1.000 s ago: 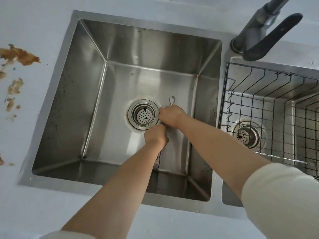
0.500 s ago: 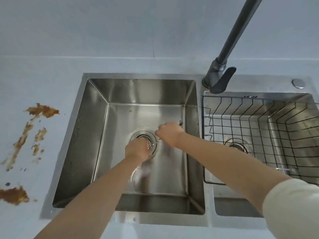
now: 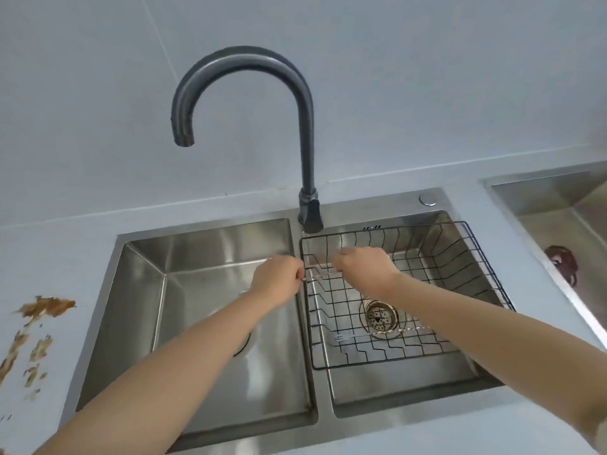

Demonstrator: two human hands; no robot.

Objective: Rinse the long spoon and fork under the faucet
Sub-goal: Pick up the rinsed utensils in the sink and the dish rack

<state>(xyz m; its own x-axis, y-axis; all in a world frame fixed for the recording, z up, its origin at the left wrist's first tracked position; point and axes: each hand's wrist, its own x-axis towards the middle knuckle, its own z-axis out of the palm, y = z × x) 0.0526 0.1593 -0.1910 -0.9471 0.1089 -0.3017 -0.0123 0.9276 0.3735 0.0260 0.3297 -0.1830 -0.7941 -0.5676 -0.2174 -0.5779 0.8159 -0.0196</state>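
Note:
A long thin metal utensil (image 3: 317, 276) is held level between my two hands, above the divider between the two sink basins. Its ends are hidden, so I cannot tell if it is the spoon or the fork. My left hand (image 3: 279, 282) pinches its left end over the left basin (image 3: 210, 254). My right hand (image 3: 361, 266) grips its right end over the black wire basket (image 3: 486, 267). A second long utensil (image 3: 377, 333) with a fork-like tip lies in that basket. The dark gooseneck faucet (image 3: 305, 126) opens over the left basin; no water runs.
The faucet lever (image 3: 312, 216) sits at the base behind the divider. Brown smears (image 3: 46, 307) mark the counter at the left. Another steel basin (image 3: 555, 201) with a brown spot lies at the far right. The right basin's drain (image 3: 381, 318) shows under the basket.
Both hands lifted the utensil from the floor of the left basin and carried it up and right to the divider. My view tilted up, bringing the whole faucet into sight.

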